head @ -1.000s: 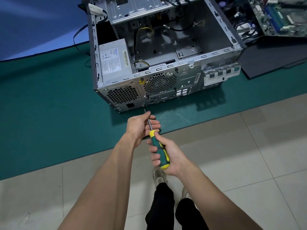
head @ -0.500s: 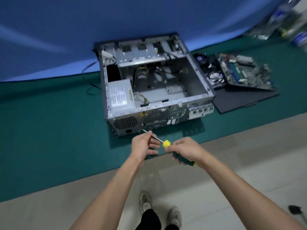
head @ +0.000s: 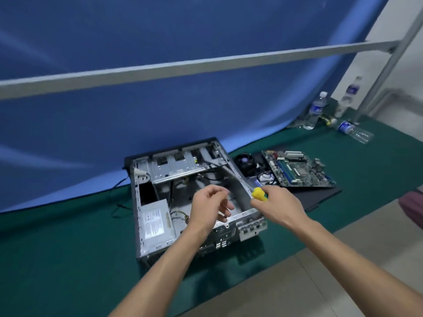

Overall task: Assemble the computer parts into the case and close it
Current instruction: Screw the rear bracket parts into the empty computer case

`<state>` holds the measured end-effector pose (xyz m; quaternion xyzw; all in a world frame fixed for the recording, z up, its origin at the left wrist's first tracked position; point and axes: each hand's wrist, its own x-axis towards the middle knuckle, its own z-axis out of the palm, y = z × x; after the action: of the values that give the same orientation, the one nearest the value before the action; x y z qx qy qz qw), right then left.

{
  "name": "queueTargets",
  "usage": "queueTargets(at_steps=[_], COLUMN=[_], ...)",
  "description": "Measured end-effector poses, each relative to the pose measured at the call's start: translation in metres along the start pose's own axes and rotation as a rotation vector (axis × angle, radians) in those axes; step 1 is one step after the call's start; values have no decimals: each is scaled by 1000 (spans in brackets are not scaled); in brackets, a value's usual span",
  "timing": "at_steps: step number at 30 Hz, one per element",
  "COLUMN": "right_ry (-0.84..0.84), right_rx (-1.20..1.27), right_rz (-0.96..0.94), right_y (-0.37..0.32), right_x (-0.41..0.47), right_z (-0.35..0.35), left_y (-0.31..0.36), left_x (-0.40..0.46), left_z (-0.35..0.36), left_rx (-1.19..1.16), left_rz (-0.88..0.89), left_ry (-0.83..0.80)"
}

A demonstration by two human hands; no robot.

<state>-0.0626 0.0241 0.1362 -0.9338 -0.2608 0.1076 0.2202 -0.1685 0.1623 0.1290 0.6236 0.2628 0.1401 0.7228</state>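
Over the open case (head: 146,245), the right hand (head: 278,205) grips a screwdriver (head: 259,193) by its yellow-and-green handle; the shaft is lost against the case wall, so I cannot tell its long axis. The left hand (head: 209,208) hangs just beside it, fingers loosely curled, holding nothing. To the right of the case and beyond the right hand lies the motherboard (head: 299,170), flat on a dark panel (head: 325,193), its long side running left to right, with a cooler fan (head: 245,162) between it and the case. I judge the right hand the nearer for fetching the board. Both sit on a green mat (head: 68,259) over pale floor tile, with a blue backdrop (head: 137,110) behind and water bottles (head: 314,112) in the far corner.
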Motion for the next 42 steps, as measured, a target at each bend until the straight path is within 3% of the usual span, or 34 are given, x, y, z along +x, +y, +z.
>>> queueTargets(at_steps=[9,19,27,42], right_ry=[52,-193,-351,-375], right_rx=[493,553,510,129], right_rz=[110,274,363,320], right_y=[80,139,126,91], right_x=[101,197,236,280], right_z=[7,61,109,164], left_y=[-19,-65,-93,-98], left_x=[96,194,217,224], left_z=[56,100,114,113], left_rx=[621,1119,896,807], left_rz=[-86,-159,-142,-123], left_ry=[-27,330,580,616])
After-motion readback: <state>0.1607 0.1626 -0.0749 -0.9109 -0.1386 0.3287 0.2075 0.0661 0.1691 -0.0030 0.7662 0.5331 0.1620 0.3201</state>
